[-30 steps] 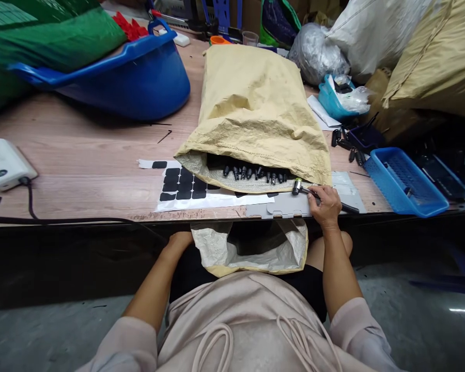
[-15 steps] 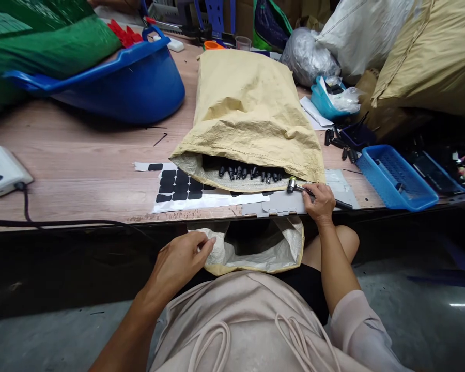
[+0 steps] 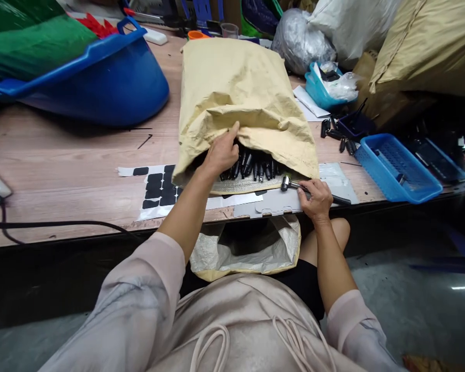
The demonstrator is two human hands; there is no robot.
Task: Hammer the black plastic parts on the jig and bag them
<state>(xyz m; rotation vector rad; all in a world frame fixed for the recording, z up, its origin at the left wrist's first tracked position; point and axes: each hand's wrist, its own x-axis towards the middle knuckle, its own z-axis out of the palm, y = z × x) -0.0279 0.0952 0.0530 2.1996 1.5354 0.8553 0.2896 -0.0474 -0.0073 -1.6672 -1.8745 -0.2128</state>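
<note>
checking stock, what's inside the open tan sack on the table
Inside the tan sack, slender black pieces show near the left hand; the sack's top hides anything deeper.

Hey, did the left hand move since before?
Yes: the left hand went forward, from below the front edge of the table to the mouth of the yellow bag lying there.

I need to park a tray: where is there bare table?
The widest bare patch of the wood-grain table lies between the large blue plastic tub and the black cable, left of the white sheet of black stickers. Right of the open tan sack is crowded: small black parts, a light-blue plastic basket. At the front, the right hand holds a metal-headed hammer.
</note>
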